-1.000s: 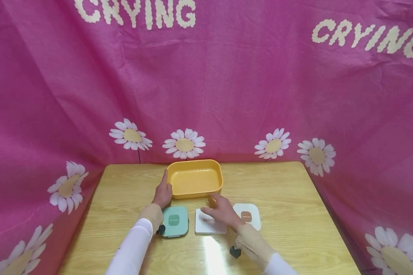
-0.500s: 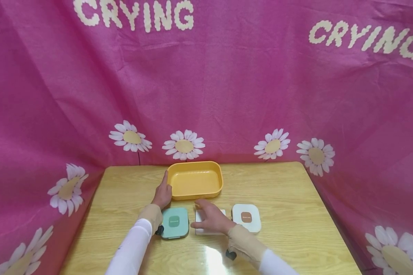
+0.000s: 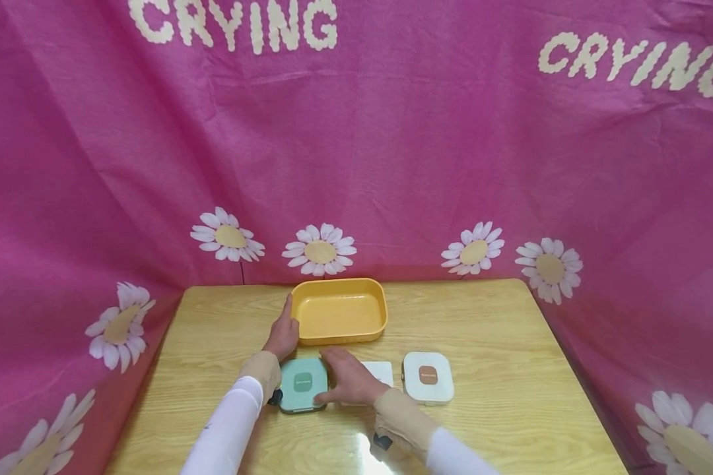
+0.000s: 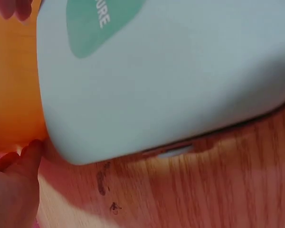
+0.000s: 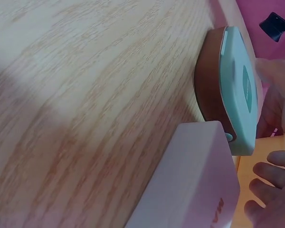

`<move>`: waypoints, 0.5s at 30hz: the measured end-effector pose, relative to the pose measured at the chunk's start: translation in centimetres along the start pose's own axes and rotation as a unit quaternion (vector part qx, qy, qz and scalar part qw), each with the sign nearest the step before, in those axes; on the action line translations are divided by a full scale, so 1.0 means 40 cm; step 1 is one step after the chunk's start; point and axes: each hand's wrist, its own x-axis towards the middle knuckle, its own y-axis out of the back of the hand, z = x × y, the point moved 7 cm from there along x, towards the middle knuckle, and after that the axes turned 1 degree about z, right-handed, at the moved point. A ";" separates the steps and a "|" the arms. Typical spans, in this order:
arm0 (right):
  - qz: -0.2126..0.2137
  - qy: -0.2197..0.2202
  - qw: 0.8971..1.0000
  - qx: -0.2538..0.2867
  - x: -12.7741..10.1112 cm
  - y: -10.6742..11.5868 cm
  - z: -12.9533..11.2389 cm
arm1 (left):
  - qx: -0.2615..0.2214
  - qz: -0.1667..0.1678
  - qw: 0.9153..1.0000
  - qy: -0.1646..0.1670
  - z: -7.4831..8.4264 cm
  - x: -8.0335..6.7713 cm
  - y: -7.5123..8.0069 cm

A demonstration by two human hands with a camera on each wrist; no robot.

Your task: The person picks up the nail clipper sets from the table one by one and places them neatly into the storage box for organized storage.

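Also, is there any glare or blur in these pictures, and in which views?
Head view: a bright glare patch on the glossy wooden table near the front edge; the rest is sharp. Left wrist view: the mint-green square box fills the frame, soft and out of focus. Right wrist view: the white flat box is blurred up close.

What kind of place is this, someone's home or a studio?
Probably a makeshift recording corner: a small wooden table closed in by a pink daisy-print cloth, with only a yellow tray and three small cases laid out.
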 end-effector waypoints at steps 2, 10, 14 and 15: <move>-0.004 -0.001 1.000 -0.006 0.003 -0.005 -0.002 | -0.002 -0.002 1.000 0.005 -0.003 0.001 -0.001; -0.017 -0.001 0.999 -0.028 0.010 -0.023 -0.017 | -0.016 -0.012 0.999 0.031 -0.022 0.010 -0.007; -0.024 0.000 0.999 -0.044 0.012 -0.037 -0.021 | -0.014 -0.015 0.999 0.032 -0.023 0.010 -0.008; -0.025 0.000 0.998 -0.050 0.012 -0.041 -0.022 | -0.013 -0.014 0.999 0.030 -0.023 0.010 -0.009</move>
